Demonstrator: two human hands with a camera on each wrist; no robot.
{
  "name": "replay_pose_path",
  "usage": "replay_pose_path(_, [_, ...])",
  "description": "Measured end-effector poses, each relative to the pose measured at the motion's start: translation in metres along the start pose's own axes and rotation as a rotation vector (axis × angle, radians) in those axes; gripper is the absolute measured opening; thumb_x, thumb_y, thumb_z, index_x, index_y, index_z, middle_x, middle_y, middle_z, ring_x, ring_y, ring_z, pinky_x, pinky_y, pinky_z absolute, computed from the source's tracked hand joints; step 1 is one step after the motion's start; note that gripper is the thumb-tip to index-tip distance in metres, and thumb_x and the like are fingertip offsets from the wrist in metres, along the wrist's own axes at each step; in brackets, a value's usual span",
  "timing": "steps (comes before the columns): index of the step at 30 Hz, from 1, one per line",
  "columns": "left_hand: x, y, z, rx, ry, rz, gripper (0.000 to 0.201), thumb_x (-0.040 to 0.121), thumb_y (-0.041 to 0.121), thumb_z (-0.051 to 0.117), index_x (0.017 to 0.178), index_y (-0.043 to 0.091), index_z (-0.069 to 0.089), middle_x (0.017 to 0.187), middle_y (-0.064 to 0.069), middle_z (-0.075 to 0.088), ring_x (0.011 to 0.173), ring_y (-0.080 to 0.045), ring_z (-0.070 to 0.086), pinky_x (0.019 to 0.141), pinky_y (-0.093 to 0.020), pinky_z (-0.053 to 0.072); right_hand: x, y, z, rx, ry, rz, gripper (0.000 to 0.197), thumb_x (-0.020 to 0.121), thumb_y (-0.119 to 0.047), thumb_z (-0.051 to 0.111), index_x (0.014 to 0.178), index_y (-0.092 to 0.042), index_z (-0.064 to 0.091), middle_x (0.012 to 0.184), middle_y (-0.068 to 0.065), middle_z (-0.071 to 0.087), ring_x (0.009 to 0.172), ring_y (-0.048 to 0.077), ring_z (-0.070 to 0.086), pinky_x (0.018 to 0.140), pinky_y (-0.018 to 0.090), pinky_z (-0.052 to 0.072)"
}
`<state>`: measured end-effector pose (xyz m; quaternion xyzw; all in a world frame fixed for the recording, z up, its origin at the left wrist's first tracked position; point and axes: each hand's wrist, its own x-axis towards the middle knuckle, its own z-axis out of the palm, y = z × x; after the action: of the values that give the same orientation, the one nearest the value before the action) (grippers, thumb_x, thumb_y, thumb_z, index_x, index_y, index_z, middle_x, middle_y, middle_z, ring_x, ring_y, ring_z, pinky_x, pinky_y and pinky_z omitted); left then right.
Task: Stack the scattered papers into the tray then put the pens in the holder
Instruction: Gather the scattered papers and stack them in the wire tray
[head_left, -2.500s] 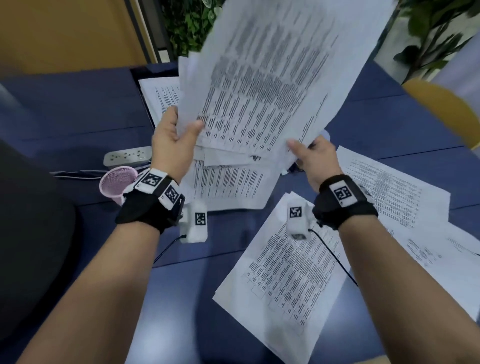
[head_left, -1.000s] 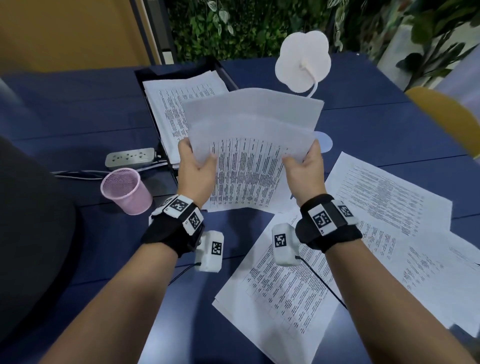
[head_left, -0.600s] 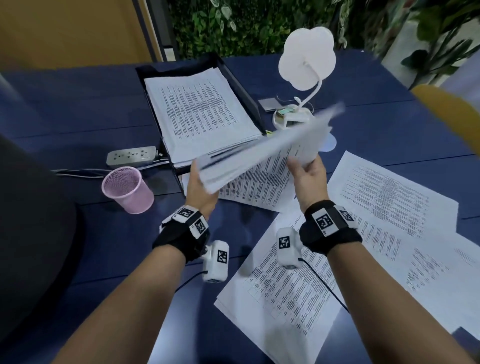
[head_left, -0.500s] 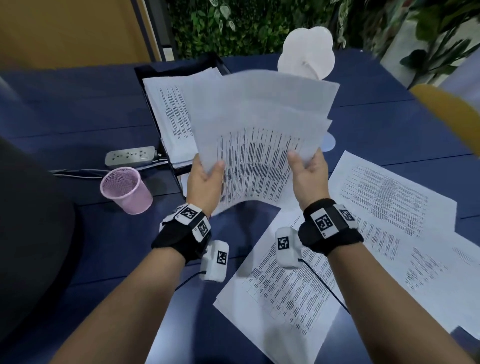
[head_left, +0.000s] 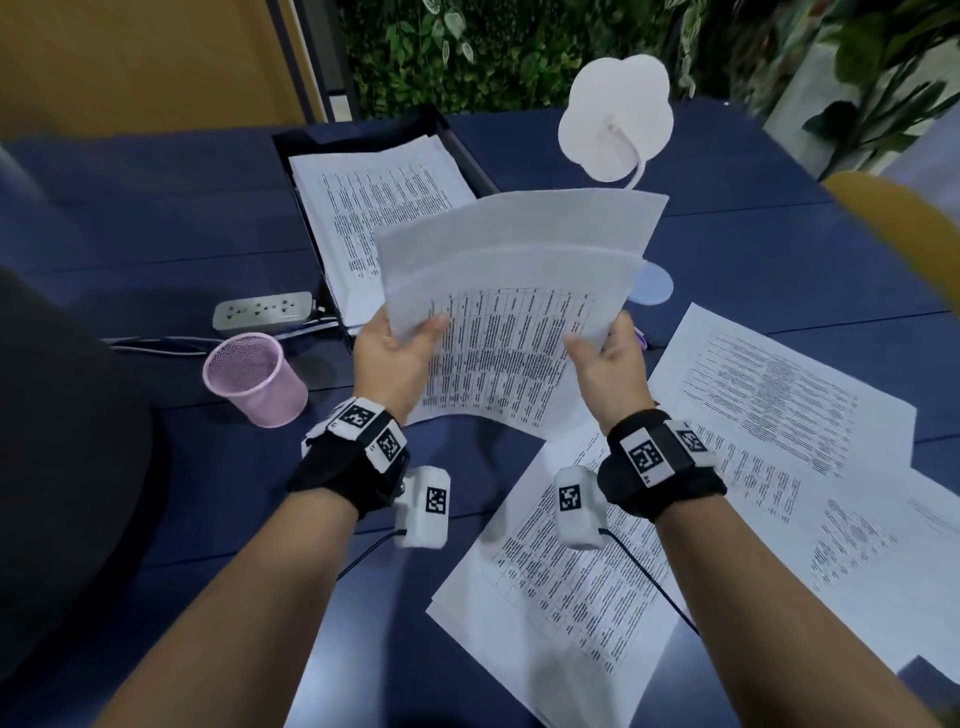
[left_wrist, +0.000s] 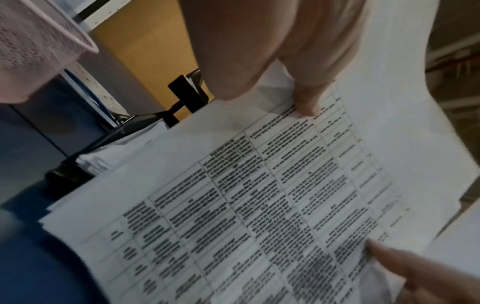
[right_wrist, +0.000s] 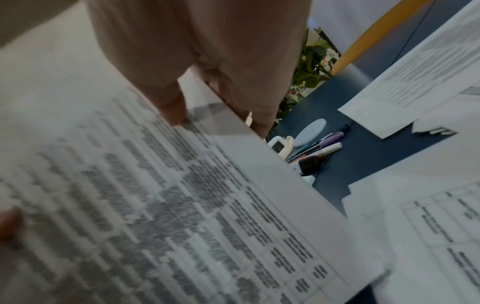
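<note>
At far left the pink mesh holder (head_left: 254, 376) stands upright and looks empty; just beyond it the black tray (head_left: 306, 208) already holds a stack of printed sheets. The left hand (head_left: 397, 358) pinches the left edge of the raised sheaf of papers (head_left: 511, 306), thumb on the printed face and fingers behind; the right hand (head_left: 610, 358) pinches the opposite edge the same way. The sheaf is light but limp; its top curls away and its lower edge sags, and the sheets sit fanned, so a two-sided hold low on the edges should suit, since loose pages may slide apart. Further right, more loose papers (head_left: 769, 410) lie overlapping on the blue table (head_left: 130, 234); the pens (right_wrist: 319, 146) lie bunched beside them, though blur hides their number.
</note>
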<state>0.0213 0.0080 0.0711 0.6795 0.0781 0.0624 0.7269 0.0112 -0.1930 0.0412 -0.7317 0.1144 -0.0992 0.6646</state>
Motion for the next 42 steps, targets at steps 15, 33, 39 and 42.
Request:
replay_pose_path(15, [-0.003, 0.022, -0.013, -0.357, 0.051, -0.193, 0.027, 0.093, 0.015, 0.056, 0.116, 0.001, 0.053, 0.102, -0.008, 0.071, 0.102, -0.006, 0.042, 0.097, -0.045, 0.044, -0.016, 0.007, -0.018, 0.701, -0.049, 0.312, 0.025, 0.097, -0.011, 0.049, 0.121, -0.01, 0.053, 0.111, 0.008, 0.069, 0.096, 0.022, 0.068, 0.083, 0.039, 0.056])
replay_pose_path(33, [0.004, -0.005, -0.053, -0.207, -0.217, -0.23, 0.025, 0.092, 0.029, 0.052, 0.111, 0.017, 0.061, 0.104, 0.003, 0.071, 0.104, -0.017, 0.063, 0.096, -0.039, 0.05, 0.0, -0.007, -0.056, 0.272, 0.123, 0.064, 0.021, 0.09, 0.001, 0.056, 0.107, -0.01, 0.062, 0.097, -0.002, 0.071, 0.092, 0.012, 0.068, 0.079, 0.028, 0.055])
replay_pose_path(39, [0.017, 0.016, -0.05, 0.039, -0.092, -0.031, 0.029, 0.069, 0.022, 0.075, 0.096, 0.024, 0.064, 0.097, 0.0, 0.069, 0.087, -0.016, 0.064, 0.086, -0.035, 0.051, 0.005, -0.011, -0.057, 0.25, 0.019, 0.037, 0.023, 0.084, -0.001, 0.064, 0.103, -0.012, 0.065, 0.11, 0.014, 0.068, 0.106, 0.03, 0.064, 0.094, 0.046, 0.05])
replay_pose_path(42, [0.024, 0.023, -0.049, 0.171, -0.007, 0.069, 0.028, 0.06, 0.028, 0.081, 0.084, 0.025, 0.067, 0.093, -0.007, 0.069, 0.082, -0.022, 0.064, 0.084, -0.04, 0.053, 0.002, -0.011, -0.053, 0.279, 0.021, 0.021, 0.024, 0.087, 0.004, 0.059, 0.107, -0.008, 0.063, 0.108, 0.011, 0.069, 0.103, 0.026, 0.065, 0.091, 0.042, 0.053])
